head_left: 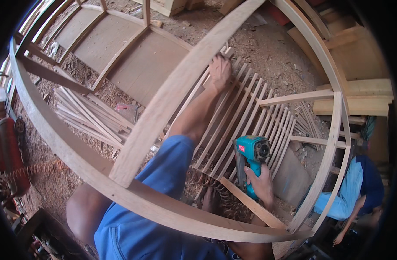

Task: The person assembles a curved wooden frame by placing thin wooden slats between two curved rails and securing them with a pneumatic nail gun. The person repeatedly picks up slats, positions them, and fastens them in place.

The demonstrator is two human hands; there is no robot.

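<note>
My right hand (261, 183) is wrapped round the handle of a teal nail gun (249, 148), which is held upright over the near ends of the slats. A row of thin wooden slats (243, 113) runs side by side inside a large curved wooden frame (77, 149). My left arm reaches under the broad curved rail (183, 82) of this frame. At the far end of the slats, my left hand (220, 70) closes on the end of a pale slat (228, 52); its fingertips are partly hidden.
Loose wooden strips (88, 113) lie on the shaving-covered floor to the left, and more strips (309, 119) lie to the right. A red tank (10, 156) with a coiled hose (42, 169) stands far left. Another person (348, 186) is at the right. Boards (354, 97) are stacked beyond.
</note>
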